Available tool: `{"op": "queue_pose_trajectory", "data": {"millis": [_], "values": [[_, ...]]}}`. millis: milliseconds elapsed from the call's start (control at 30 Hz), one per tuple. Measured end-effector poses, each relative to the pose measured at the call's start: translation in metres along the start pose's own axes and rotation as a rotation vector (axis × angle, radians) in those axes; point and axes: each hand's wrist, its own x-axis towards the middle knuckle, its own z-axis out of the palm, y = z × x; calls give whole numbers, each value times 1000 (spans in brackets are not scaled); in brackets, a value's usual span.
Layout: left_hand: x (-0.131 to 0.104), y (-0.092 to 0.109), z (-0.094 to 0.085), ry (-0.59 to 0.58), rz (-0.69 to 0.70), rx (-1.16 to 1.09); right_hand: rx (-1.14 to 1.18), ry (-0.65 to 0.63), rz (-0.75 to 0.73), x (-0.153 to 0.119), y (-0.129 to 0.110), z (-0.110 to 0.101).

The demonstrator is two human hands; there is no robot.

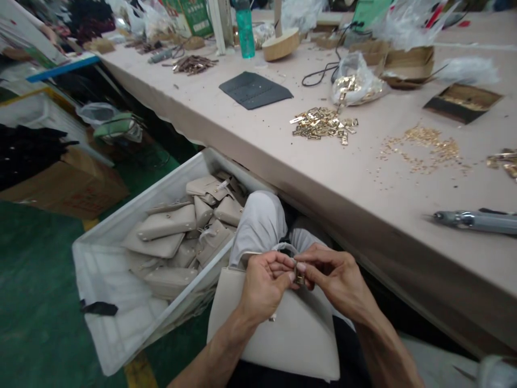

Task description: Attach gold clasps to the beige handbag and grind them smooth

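Note:
A light beige bag lies across my lap, with a small metal fitting low on its front. Above its upper edge, my left hand and my right hand meet. Both pinch a small gold metal piece between thumb and fingers. Part of the bag's handle shows just behind my fingers. On the table to the front lie a pile of gold metal pieces and many scattered tiny gold parts.
A white crate holding several beige bags stands at my left. On the table are a grey pen-like tool, a dark sheet, a plastic bag of fittings and small open boxes. The table edge runs close ahead.

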Motion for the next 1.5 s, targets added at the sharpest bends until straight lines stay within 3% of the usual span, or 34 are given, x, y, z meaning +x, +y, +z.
{"op": "queue_pose_trajectory", "data": {"millis": [200,433,567,700,800,933,1033,1100,1300,1500], "values": [[-3,-2,-3,-6,7,12,-120,48,-6,0,4,4],[-5,-2,-2,-11,24,13,-74,143,37,-4,14,10],[-6,-2,-1,-2,7,-16,-236,163,-157,-8,14,10],[-7,-1,1,35,-17,-52,-358,24,-399,-16,7,7],[-8,1,2,55,11,-12,-428,-72,-476,-21,8,4],[-6,5,1,-5,59,63,-458,-47,-553,-22,17,0],[-8,4,0,-93,59,58,-431,-44,-513,-19,19,-1],[-13,1,1,-91,81,101,-386,-43,-467,-17,16,-1],[-33,-4,14,169,380,475,-252,-58,-326,-16,6,-1],[-24,-4,19,-53,175,429,-152,31,-77,-17,15,-3]]}}
